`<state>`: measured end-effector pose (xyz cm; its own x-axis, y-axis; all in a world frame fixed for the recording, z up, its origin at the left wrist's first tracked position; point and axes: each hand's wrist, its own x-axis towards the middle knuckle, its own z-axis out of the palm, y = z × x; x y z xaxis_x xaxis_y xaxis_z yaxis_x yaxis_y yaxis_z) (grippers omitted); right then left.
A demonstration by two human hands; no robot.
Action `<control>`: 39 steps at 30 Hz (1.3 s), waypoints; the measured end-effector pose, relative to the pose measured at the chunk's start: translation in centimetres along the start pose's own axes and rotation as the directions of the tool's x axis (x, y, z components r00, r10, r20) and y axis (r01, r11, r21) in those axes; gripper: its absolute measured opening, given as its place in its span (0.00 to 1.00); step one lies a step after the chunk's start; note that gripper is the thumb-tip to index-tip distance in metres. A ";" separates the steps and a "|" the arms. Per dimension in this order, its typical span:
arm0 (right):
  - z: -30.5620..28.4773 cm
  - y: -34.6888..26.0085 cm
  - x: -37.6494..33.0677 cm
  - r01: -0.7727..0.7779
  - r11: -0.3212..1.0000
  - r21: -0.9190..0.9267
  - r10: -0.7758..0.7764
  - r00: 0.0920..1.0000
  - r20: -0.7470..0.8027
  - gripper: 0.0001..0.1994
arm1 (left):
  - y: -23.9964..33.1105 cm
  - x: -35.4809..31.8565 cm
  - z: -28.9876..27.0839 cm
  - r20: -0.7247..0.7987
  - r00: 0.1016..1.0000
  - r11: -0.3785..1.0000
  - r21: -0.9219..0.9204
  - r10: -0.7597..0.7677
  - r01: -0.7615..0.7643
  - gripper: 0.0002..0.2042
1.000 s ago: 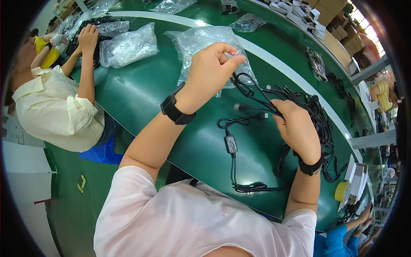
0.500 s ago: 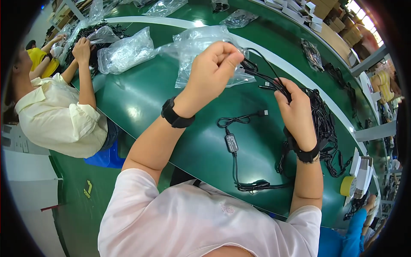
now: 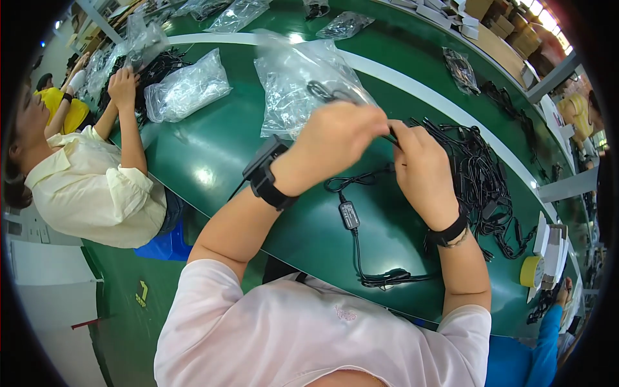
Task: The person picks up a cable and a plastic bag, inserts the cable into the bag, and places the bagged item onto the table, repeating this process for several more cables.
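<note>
My left hand (image 3: 332, 147) is closed on a clear plastic bag (image 3: 306, 61), which is partly smeared by motion. A coiled black cable (image 3: 319, 90) shows through the film, just beyond my knuckles. Close beside it, my right hand (image 3: 422, 171) pinches a dark stretch of cable (image 3: 391, 137), its fingertips meeting those of the left. How much cable lies inside the bag is hidden by my fingers. Below my hands, another black cable with a small inline box (image 3: 349, 214) lies on the green table (image 3: 303, 235).
A tangled heap of black cables (image 3: 480, 174) lies right of my right hand. Flat plastic bags (image 3: 277, 106) and a filled bag (image 3: 187, 87) lie farther off. Yellow tape (image 3: 531, 271) stands by a white box (image 3: 554, 251). A person in a cream shirt (image 3: 97, 177) works at left.
My hands have come together, the left moving right and down, the right moving left. The bag has swung up over the left hand, and the cable between the hands is mostly out of sight.
</note>
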<state>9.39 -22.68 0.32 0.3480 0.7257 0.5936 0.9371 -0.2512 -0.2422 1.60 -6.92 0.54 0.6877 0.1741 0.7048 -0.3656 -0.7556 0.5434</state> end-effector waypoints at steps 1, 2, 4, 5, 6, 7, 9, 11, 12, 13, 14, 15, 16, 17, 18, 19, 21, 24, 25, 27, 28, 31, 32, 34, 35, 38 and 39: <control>0.2 0.2 0.0 -0.056 0.984 0.171 0.064 0.997 -0.040 0.15 | 0.3 -0.3 0.5 0.085 0.961 0.958 0.093 0.264 -0.272 0.06; 0.1 0.3 0.3 -0.221 0.910 0.350 0.206 0.975 0.079 0.13 | 1.0 -0.5 0.7 0.157 0.974 0.975 0.122 0.164 -0.184 0.07; -1.0 1.3 1.0 -0.691 0.208 0.693 0.381 0.709 0.593 0.13 | 0.9 -0.6 0.9 0.117 0.983 0.971 0.176 0.139 -0.159 0.06; -1.2 2.0 1.0 -0.706 -0.136 0.695 0.306 0.638 0.707 0.14 | 0.7 -0.6 0.9 0.072 0.991 0.964 0.233 0.116 -0.130 0.05; -1.1 2.0 0.8 -0.567 -0.447 0.692 0.234 0.673 0.702 0.17 | 0.2 -0.4 1.0 0.064 0.989 0.972 0.187 0.130 -0.140 0.04; -1.0 1.6 0.8 -0.564 -0.448 0.693 0.236 0.674 0.700 0.17 | 0.4 -0.4 1.1 0.066 0.989 0.972 0.186 0.132 -0.142 0.04; -0.8 1.0 0.8 -0.474 -0.391 0.789 0.269 0.761 0.591 0.15 | 1.1 -0.6 1.5 -0.013 0.989 0.988 -0.027 0.150 -0.150 0.03; -1.3 0.8 0.8 -0.465 -0.354 0.811 0.187 0.815 0.549 0.22 | 1.7 -0.9 1.7 -0.037 0.984 0.980 -0.090 0.174 -0.177 0.02; -1.4 0.0 1.0 -0.417 -0.407 0.813 0.155 0.845 0.511 0.26 | 1.9 -1.1 1.7 -0.054 0.984 0.982 -0.067 0.171 -0.174 0.03; -1.7 -0.5 1.2 -0.369 -0.459 0.808 0.126 0.873 0.471 0.29 | 2.1 -1.3 1.7 -0.071 0.983 0.984 -0.045 0.166 -0.170 0.04; -2.4 -0.1 1.2 -0.409 -0.504 0.760 0.077 0.856 0.512 0.33 | 1.9 -1.3 1.5 -0.097 0.985 0.987 -0.062 0.141 -0.148 0.03; -2.4 0.4 1.0 -0.410 -0.505 0.759 0.077 0.855 0.513 0.33 | 1.9 -1.4 1.4 -0.097 0.985 0.987 -0.062 0.140 -0.146 0.03; -2.3 1.0 0.9 -0.414 -0.397 0.819 0.110 0.865 0.490 0.35 | 1.8 -1.4 1.5 -0.132 0.991 0.987 -0.161 -0.014 -0.008 0.03; -2.2 1.3 0.8 -0.414 -0.283 0.865 0.140 0.875 0.464 0.37 | 1.8 -1.4 1.6 -0.152 0.974 0.957 -0.262 -0.169 0.125 0.04; -2.2 1.1 0.6 -0.395 -0.259 0.882 0.189 0.874 0.447 0.35 | 1.9 -1.4 1.7 -0.157 0.971 0.958 -0.253 -0.181 0.137 0.04; -2.1 0.7 0.4 -0.394 -0.261 0.881 0.189 0.874 0.447 0.35 | 1.9 -1.6 1.9 -0.155 0.971 0.958 -0.252 -0.181 0.138 0.04; -1.6 -0.4 0.3 -0.338 -0.012 0.941 0.398 0.862 0.314 0.30 | 1.9 -2.2 2.7 -0.102 0.995 0.966 -0.257 -0.010 -0.017 0.06; -2.1 -0.7 0.7 -0.406 0.023 0.914 0.471 0.810 0.348 0.24 | 2.3 -2.4 2.8 -0.081 0.997 0.973 -0.230 0.004 -0.023 0.06; -2.2 -0.5 0.9 -0.459 0.066 0.886 0.499 0.784 0.369 0.23 | 2.3 -2.4 2.8 -0.059 0.997 0.977 -0.206 0.040 -0.051 0.06; -1.8 0.3 0.7 -0.444 0.076 0.893 0.502 0.791 0.351 0.22 | 2.2 -2.3 3.0 -0.083 0.990 0.978 -0.165 0.116 -0.129 0.06; -1.9 0.7 0.7 -0.432 -0.032 0.901 0.355 0.838 0.415 0.23 | 2.2 -2.3 3.0 -0.132 0.990 0.960 -0.280 -0.042 0.004 0.05; -2.0 1.1 0.2 -0.335 0.043 0.941 -0.067 0.939 0.337 0.36 | 2.3 -1.9 2.4 -0.149 0.963 0.888 -0.438 -0.225 0.139 0.05; -2.3 0.8 0.1 -0.263 0.240 0.934 -0.095 0.952 0.292 0.36 | 2.3 -1.6 2.1 -0.131 0.961 0.863 -0.481 -0.244 0.153 0.05; -2.3 0.8 0.4 -0.072 0.667 0.742 -0.131 0.968 0.212 0.35 | 2.5 -1.7 1.8 -0.078 0.963 0.844 -0.503 -0.259 0.186 0.06; -2.1 1.2 0.4 -0.090 0.746 0.660 -0.084 0.970 0.227 0.30 | 2.4 -1.8 1.8 -0.084 0.961 0.846 -0.500 -0.262 0.187 0.06; -2.1 0.9 0.6 -0.169 0.726 0.667 0.014 0.973 0.232 0.22 | 2.5 -1.9 1.5 -0.023 0.989 0.907 -0.403 -0.144 0.123 0.06; -1.9 0.8 0.5 -0.270 0.644 0.716 0.177 0.963 0.204 0.19 | 2.4 -2.0 1.6 -0.028 0.989 0.907 -0.402 -0.146 0.122 0.06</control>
<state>10.31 -23.72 1.85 0.4953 0.7852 0.3717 0.4905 0.1003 -0.8656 0.40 -10.12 -0.27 0.7156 0.3005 0.6305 -0.4998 -0.4102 0.7628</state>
